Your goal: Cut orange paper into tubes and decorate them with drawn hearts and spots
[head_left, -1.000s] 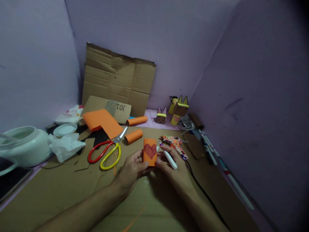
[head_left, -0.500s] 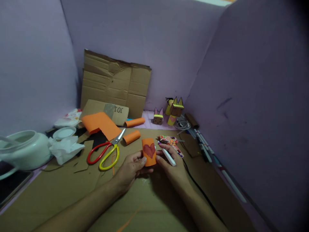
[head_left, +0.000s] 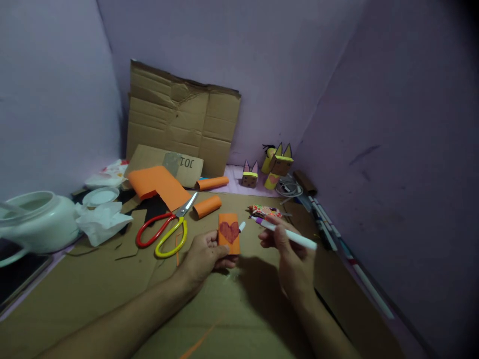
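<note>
My left hand (head_left: pixel 207 257) grips an orange paper piece (head_left: pixel 235 219) that bears a dark red heart (head_left: pixel 229 232); thumb in front, fingers behind. From behind its right edge a small white pen cap (head_left: pixel 242 227) sticks out. Off to the right, my right hand (head_left: pixel 294 257) holds a white marker (head_left: pixel 295 238) with a purple band, its tip towards the paper but apart from it. Scissors (head_left: pixel 180 219) with one red and one yellow handle lie left of my left hand. Two orange paper rolls (head_left: pixel 207 206) rest beyond it.
A white pot (head_left: pixel 56 222) and crumpled tissue (head_left: pixel 103 227) stand at left. Folded orange paper (head_left: pixel 159 187) lies before leaning cardboard (head_left: pixel 183 117). Cardboard animal figures (head_left: pixel 250 177) stand at the back. Several markers (head_left: pixel 370 291) line the right wall.
My right hand has left the orange paper and moved right, turning the marker so its tip points left. My left hand still holds the paper. The view has shifted slightly.
</note>
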`<state>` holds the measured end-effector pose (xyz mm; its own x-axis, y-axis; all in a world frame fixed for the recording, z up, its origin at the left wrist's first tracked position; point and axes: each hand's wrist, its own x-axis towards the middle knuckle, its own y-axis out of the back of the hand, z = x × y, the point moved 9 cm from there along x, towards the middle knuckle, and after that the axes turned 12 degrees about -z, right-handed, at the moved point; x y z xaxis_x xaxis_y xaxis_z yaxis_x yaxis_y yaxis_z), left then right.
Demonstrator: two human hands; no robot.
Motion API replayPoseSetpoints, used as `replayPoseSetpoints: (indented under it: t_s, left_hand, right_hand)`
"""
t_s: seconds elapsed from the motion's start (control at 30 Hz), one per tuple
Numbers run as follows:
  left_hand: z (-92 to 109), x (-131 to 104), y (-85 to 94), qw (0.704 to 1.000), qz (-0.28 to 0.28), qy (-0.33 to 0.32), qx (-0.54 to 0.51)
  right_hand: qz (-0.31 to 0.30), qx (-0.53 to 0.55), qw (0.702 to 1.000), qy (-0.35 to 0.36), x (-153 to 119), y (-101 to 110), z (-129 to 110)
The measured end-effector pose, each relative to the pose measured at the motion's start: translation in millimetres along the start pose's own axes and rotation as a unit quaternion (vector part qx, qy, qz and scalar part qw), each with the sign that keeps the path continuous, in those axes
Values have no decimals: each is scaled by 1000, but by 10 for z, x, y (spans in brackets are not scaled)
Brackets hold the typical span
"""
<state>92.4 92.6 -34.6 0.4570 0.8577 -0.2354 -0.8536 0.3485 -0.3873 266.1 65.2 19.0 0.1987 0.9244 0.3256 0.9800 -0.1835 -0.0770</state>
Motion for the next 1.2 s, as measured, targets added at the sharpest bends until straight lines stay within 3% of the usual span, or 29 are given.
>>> replayPoseSetpoints:
  t_s: [0.07,0.13,0.3,0.63,1.2]
  left_hand:
    - [-24,3,8,1000,10,12,16]
    - [-34,6,-9,999,5,13,29]
    - [-31,-5,-38,999,4,13,40]
    - [-14,-4,-69,995,2,24,101]
    - [-62,30,-49,992,-4,-1,124]
  right_hand:
    - [-1,-17,999,37,-27,34,-85]
    - [-43,-52,996,63,-48,-34,-136]
    - [-116,-135,982,68,-79,-192,-104]
    - [-128,-213,960,126,-82,-296,-159]
    - [-107,-230,962,99,-87,-235,-91]
